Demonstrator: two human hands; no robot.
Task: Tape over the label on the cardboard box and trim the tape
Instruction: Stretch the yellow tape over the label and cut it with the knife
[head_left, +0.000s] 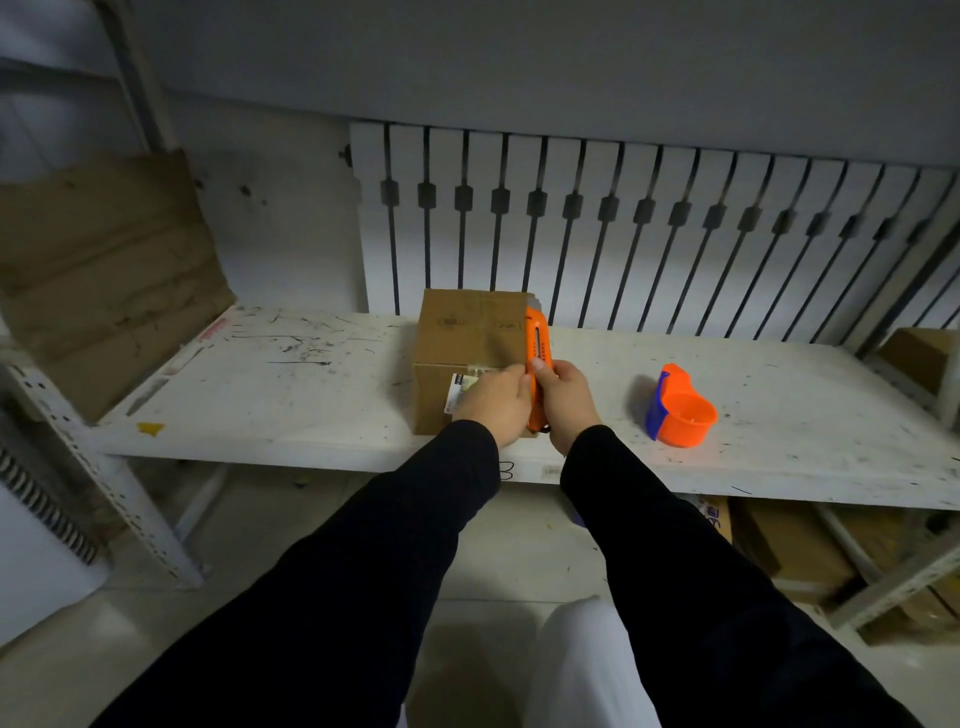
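A small cardboard box (470, 332) stands on the white shelf (291, 405), with a white label (460, 389) on its front face, partly hidden. My left hand (496, 402) rests against that front face over the label, fingers touching the orange tool. My right hand (566, 400) grips an orange utility knife (536, 338) held upright along the box's right edge. An orange and blue tape dispenser (680, 408) lies on the shelf to the right, apart from both hands. Whether tape covers the label is unclear.
A flattened cardboard sheet (104, 270) leans at the shelf's left end. A white slatted panel (649, 234) stands behind the box. More boxes (795, 545) sit under the shelf at right, and another carton (919, 358) at the far right.
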